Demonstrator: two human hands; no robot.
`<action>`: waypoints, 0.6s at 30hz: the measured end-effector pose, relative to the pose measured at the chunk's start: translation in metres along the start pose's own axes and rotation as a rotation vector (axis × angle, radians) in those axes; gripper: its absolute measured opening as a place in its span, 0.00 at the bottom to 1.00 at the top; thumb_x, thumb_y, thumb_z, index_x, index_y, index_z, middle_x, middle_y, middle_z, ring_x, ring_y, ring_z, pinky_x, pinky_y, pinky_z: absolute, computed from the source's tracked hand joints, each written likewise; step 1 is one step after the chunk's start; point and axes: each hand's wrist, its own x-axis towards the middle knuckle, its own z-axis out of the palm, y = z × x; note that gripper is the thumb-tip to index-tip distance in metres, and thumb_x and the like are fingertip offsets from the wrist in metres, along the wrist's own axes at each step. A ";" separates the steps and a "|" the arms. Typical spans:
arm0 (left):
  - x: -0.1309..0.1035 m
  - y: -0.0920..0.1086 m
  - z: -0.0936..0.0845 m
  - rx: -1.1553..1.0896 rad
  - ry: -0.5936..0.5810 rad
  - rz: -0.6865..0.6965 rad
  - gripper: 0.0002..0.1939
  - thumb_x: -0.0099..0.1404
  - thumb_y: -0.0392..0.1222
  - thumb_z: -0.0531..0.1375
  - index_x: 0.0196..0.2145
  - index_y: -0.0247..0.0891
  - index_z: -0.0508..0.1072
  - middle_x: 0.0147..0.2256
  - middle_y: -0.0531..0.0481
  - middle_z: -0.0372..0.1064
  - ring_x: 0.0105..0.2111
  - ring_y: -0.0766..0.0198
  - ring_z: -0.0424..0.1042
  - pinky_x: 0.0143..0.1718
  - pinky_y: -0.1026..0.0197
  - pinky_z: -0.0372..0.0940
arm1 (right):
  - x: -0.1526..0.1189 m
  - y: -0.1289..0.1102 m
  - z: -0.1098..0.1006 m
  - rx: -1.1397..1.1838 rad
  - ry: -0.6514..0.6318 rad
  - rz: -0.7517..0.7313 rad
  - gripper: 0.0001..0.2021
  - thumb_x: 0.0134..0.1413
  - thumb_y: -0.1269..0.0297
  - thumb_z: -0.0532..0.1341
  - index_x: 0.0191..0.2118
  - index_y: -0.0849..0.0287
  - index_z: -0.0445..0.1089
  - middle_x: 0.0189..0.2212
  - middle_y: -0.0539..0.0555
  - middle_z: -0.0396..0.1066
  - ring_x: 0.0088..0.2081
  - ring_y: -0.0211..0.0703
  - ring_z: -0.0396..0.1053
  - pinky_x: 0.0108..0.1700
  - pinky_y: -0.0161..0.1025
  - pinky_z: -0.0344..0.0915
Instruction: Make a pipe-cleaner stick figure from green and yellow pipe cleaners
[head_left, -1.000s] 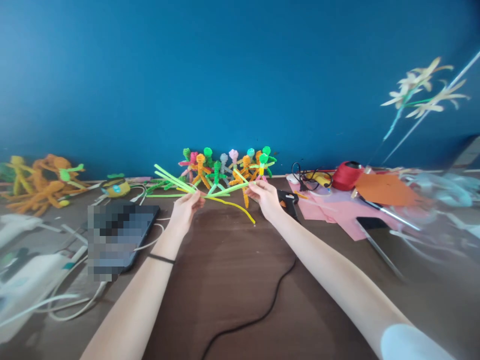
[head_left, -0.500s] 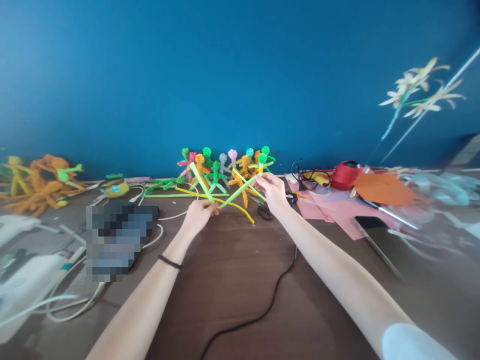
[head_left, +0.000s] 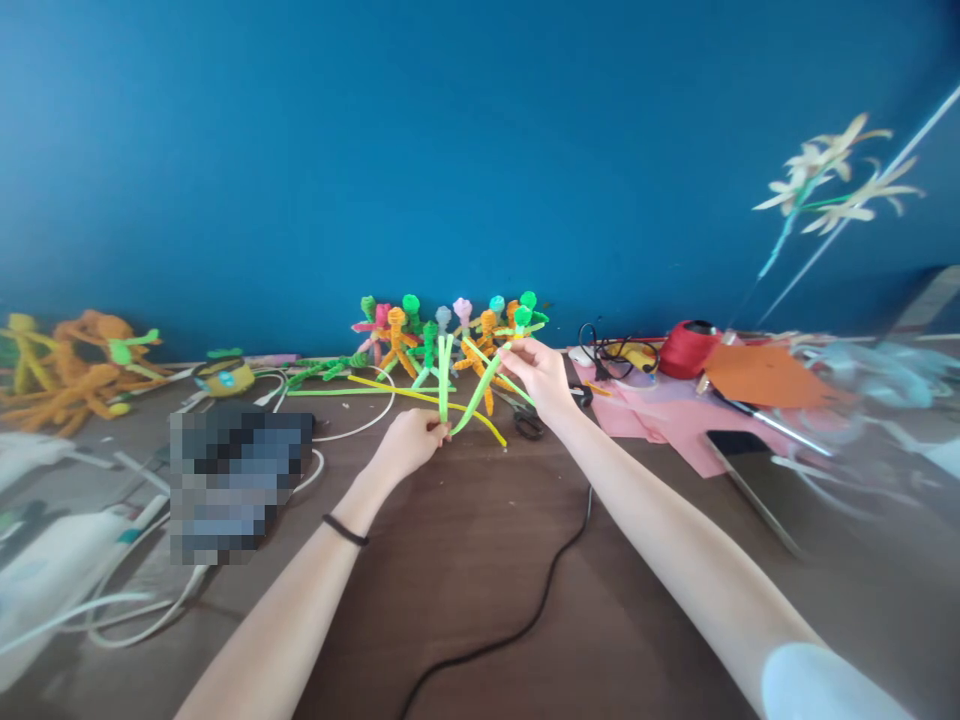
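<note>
Between my hands is a bent light green pipe cleaner (head_left: 477, 398). My left hand (head_left: 411, 442) pinches it low down at the bend, where two strands stick up side by side. My right hand (head_left: 537, 374) pinches the other end, higher and to the right. Just behind, a yellow pipe cleaner (head_left: 491, 428) and a straight green pipe cleaner (head_left: 337, 392) lie on the table. A row of small pipe-cleaner figures (head_left: 428, 350) in green, orange, pink and grey stands against the blue wall.
At left are a pixelated dark device (head_left: 247, 480), white cables and orange figures (head_left: 97, 370). Black scissors (head_left: 528, 428), pink paper (head_left: 690, 430), a red spool (head_left: 686, 350), orange paper (head_left: 772, 378) and a phone (head_left: 754, 485) lie right. A black cable (head_left: 525, 625) crosses the front.
My left hand has moved slightly right and down. The strands rising from it have swung from leaning left to nearly upright, and two now show apart. My right hand has shifted slightly left.
</note>
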 end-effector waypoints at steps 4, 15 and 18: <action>-0.001 0.004 0.001 0.156 -0.005 0.039 0.13 0.58 0.42 0.49 0.23 0.39 0.70 0.26 0.48 0.72 0.28 0.61 0.69 0.29 0.63 0.56 | 0.002 0.000 0.001 0.002 -0.080 -0.029 0.13 0.38 0.56 0.66 0.26 0.59 0.68 0.21 0.48 0.69 0.26 0.38 0.68 0.34 0.37 0.65; -0.006 0.018 0.003 0.376 -0.013 0.094 0.13 0.61 0.41 0.47 0.27 0.39 0.70 0.32 0.45 0.73 0.37 0.56 0.71 0.34 0.60 0.59 | 0.004 0.004 0.002 0.002 -0.067 -0.037 0.11 0.36 0.60 0.67 0.27 0.59 0.71 0.28 0.50 0.70 0.34 0.39 0.68 0.40 0.37 0.62; -0.007 0.018 0.004 0.393 -0.011 0.098 0.13 0.61 0.41 0.47 0.28 0.39 0.69 0.34 0.44 0.73 0.38 0.56 0.71 0.35 0.59 0.60 | 0.002 0.002 0.003 0.023 -0.082 0.025 0.11 0.35 0.60 0.68 0.27 0.59 0.71 0.25 0.49 0.70 0.33 0.39 0.68 0.40 0.38 0.62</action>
